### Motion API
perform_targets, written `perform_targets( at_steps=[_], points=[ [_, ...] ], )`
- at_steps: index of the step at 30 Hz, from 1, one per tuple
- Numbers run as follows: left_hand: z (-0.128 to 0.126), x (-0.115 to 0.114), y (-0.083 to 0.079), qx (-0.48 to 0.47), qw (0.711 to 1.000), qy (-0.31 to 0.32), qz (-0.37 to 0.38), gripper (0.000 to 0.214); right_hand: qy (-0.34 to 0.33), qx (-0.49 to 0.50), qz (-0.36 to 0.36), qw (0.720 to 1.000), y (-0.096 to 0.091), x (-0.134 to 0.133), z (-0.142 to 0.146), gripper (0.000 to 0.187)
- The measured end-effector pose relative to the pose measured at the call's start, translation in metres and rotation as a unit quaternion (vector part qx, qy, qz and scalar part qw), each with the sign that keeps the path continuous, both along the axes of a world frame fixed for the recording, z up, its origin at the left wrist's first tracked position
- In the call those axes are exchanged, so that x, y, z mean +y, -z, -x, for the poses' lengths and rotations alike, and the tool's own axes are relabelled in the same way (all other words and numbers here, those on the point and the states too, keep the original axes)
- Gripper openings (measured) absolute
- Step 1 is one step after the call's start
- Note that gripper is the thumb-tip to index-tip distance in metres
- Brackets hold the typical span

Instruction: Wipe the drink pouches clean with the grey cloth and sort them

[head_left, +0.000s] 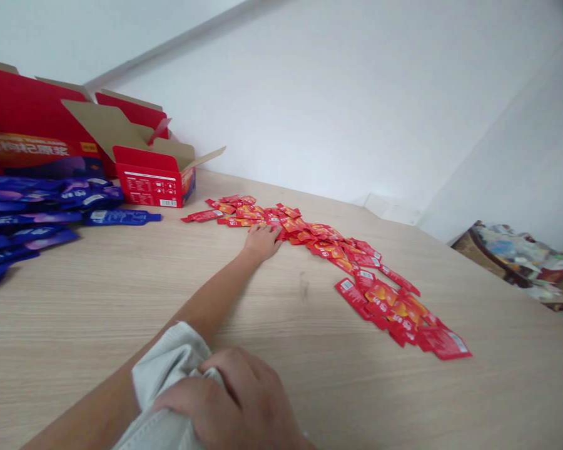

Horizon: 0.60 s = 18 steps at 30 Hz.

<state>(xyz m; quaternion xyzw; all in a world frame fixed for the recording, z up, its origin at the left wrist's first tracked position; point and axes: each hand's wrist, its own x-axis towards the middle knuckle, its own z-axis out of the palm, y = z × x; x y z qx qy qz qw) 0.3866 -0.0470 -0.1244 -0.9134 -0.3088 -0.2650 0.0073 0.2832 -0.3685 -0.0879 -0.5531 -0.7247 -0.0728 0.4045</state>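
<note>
Red foil sachets (pixel 304 240) trail diagonally across the wooden table (pixel 98 300); my left hand (pixel 263 242) rests at their near edge.

My left fingers lie flat and together, tips touching the sachets; flat contact disturbs the strip least. My right hand (pixel 229 400) is clamped on the pale sleeve (pixel 166 369) of my left arm. At far left, the red carton (pixel 154 184) stands open, its contents hidden from view; blue sachets (pixel 122 217) lie loose just beside it.

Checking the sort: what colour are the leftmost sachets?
The leftmost sachets are deep blue and purple, best seen in the head view.
</note>
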Motion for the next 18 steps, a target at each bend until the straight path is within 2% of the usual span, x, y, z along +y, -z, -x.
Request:
perform_targets(
  at_steps=[3, 6, 10, 12, 15, 18],
  points=[
    [0.001, -0.003, -0.002, -0.003, 1.0, -0.004, 0.008, 0.043, 0.031, 0.03, -0.042, 0.998, 0.013, 0.008, 0.009, 0.022],
    [0.002, -0.006, -0.004, -0.014, 1.0, -0.003, 0.022, 0.041, 0.039, 0.017, -0.048, 0.998, 0.023, 0.011, 0.015, 0.023],
    [0.004, -0.007, -0.006, -0.042, 0.998, 0.003, 0.053, 0.039, 0.026, -0.001, -0.008, 1.0, 0.026, 0.008, 0.011, 0.031],
    [0.005, -0.009, -0.009, -0.068, 0.995, 0.006, 0.071, 0.039, 0.026, 0.023, 0.01, 0.999, 0.025, 0.007, 0.005, 0.033],
    [0.013, -0.013, -0.015, -0.124, 0.988, 0.006, 0.097, 0.04, -0.009, 0.07, -0.005, 0.997, 0.02, 0.008, -0.007, 0.034],
    [0.038, -0.022, -0.022, -0.184, 0.974, -0.013, 0.134, 0.037, -0.087, 0.068, 0.001, 0.994, 0.008, 0.01, -0.023, 0.045]
  ],
)
